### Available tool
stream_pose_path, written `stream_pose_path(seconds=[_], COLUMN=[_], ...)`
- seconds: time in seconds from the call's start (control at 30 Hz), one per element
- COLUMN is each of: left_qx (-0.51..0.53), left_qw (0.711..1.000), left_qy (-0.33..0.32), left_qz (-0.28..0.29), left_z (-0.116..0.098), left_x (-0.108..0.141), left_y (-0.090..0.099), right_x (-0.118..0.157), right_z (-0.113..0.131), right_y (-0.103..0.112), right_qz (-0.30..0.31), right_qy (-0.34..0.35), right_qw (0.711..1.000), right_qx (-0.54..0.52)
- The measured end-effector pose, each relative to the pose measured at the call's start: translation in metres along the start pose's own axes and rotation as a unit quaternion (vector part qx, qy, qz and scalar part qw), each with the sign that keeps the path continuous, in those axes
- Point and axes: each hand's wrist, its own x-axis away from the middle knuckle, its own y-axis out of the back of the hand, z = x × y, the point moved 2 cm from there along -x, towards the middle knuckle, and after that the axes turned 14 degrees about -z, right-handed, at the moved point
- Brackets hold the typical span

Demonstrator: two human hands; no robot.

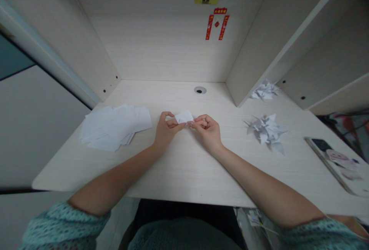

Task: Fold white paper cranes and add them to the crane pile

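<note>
Between my two hands, over the middle of the desk, is a small piece of folded white paper (pixel 183 117). My left hand (pixel 168 129) pinches its left and near edge, thumb stretched along the bottom. From the other side my right hand (pixel 208 130) grips the near right edge with thumb and forefinger, the other fingers curled. Both thumb tips almost meet at the paper's near edge. To the left of my left hand lies a spread stack of white paper sheets (pixel 115 125). Right of my right hand sits a heap of folded white paper pieces with pointed tips (pixel 266 129).
Another heap of pointed folded paper (pixel 265 89) lies behind, beside the upright divider (pixel 245 84). A phone in a decorated case (pixel 336 163) rests at the right. The back panel bears red stickers (pixel 217 24). A round cable hole (pixel 200 90) is near the back.
</note>
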Motion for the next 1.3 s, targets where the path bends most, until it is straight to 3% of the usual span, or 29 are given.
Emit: stream_pose_path(seconds=[0.27, 0.53, 0.73, 0.9, 1.3], left_qx=[0.004, 0.053, 0.059, 0.051, 0.067], left_qw=[1.000, 0.997, 0.998, 0.998, 0.998], left_qy=[0.017, 0.035, 0.012, -0.012, -0.015], left_qz=[0.016, 0.045, 0.024, 0.044, -0.005], left_z=[-0.0012, -0.0005, 0.0021, 0.0012, -0.0009], left_x=[0.0013, 0.0035, 0.0039, 0.0069, -0.0001], left_y=[-0.0011, -0.0063, -0.0044, -0.0045, -0.0004], right_x=[-0.0036, -0.0089, -0.0074, -0.0053, -0.0094], right_z=[-0.0021, -0.0048, -0.0055, -0.0060, -0.0083], right_y=[-0.0005, 0.0028, 0.0001, -0.0006, -0.0006], right_qz=[0.003, -0.041, -0.003, -0.010, 0.032], right_qy=[-0.027, -0.048, -0.061, -0.070, -0.076], right_qw=[0.998, 0.996, 0.994, 0.993, 0.994], right_qx=[-0.048, -0.066, -0.087, -0.098, -0.075])
